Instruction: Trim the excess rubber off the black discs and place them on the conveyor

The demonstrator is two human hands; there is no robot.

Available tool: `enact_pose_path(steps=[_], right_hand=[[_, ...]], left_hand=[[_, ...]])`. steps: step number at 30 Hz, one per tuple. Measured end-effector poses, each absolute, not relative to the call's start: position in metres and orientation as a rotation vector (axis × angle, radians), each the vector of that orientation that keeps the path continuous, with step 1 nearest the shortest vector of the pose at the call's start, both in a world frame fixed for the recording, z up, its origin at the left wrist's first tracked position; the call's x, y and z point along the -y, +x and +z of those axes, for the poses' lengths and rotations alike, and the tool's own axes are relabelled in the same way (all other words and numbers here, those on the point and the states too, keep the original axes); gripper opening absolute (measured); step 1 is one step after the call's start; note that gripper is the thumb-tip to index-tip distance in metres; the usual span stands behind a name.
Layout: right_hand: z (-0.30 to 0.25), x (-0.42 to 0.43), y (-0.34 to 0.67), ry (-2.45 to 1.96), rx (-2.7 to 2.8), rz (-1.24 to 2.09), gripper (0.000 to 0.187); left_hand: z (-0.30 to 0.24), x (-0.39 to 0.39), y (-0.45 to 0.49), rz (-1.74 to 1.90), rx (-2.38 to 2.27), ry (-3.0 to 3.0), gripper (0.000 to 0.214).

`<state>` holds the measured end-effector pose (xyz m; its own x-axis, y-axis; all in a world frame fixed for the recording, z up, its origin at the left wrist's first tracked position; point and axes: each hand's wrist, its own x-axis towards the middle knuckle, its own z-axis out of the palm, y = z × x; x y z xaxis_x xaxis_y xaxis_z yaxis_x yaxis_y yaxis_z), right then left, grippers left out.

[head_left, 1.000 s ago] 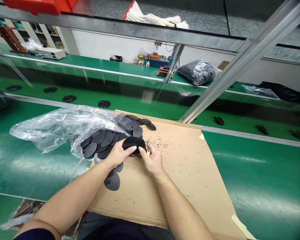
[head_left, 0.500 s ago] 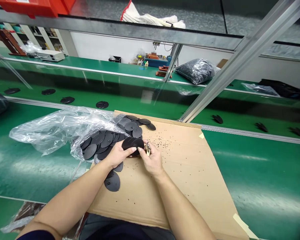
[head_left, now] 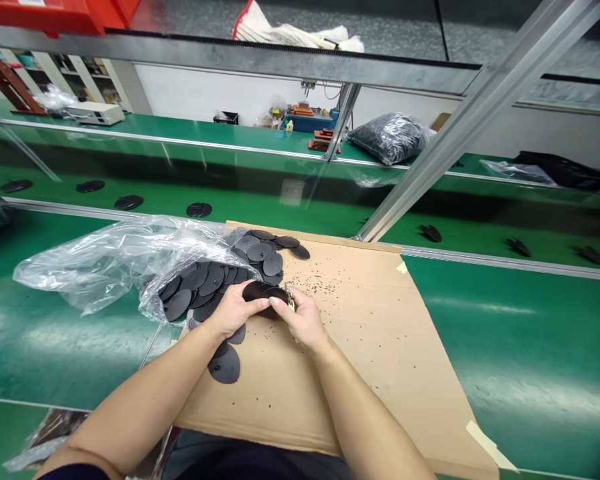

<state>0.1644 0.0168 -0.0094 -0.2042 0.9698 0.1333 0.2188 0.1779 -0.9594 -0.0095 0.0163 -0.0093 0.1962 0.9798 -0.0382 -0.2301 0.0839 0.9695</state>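
Observation:
Both hands meet over a cardboard sheet (head_left: 360,347) on the green bench. My left hand (head_left: 235,310) grips a black plastic disc (head_left: 261,291), held nearly edge-on. My right hand (head_left: 303,319) is closed on a small metal tool (head_left: 290,300) with a yellowish handle, its tip at the disc's right edge. A heap of the same black discs (head_left: 215,280) spills from a clear plastic bag (head_left: 110,257) just left of the hands. One loose disc (head_left: 225,365) lies on the cardboard under my left wrist. Tiny black trimmings (head_left: 325,283) dot the cardboard.
Behind the cardboard runs a green conveyor (head_left: 300,193) with single black discs (head_left: 199,209) on its left stretch and other black parts (head_left: 430,233) on the right. A slanted aluminium post (head_left: 460,120) rises at the right. A full dark bag (head_left: 393,137) sits on the far bench.
The disc in my left hand has tipped from facing up to nearly edge-on, and my right hand has closed in on its right edge. The view has shifted slightly.

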Motion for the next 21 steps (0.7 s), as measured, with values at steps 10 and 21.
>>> enact_pose_path(steps=[10, 21], right_hand=[[-0.013, -0.018, 0.166, -1.227, 1.566, 1.091, 0.037], [-0.004, -0.006, 0.157, -0.89, 1.548, 1.044, 0.033]], left_hand=[[-0.007, -0.016, -0.007, 1.095, -0.909, 1.05, 0.031], [-0.002, -0.018, -0.007, 1.074, -0.781, 0.753, 0.069]])
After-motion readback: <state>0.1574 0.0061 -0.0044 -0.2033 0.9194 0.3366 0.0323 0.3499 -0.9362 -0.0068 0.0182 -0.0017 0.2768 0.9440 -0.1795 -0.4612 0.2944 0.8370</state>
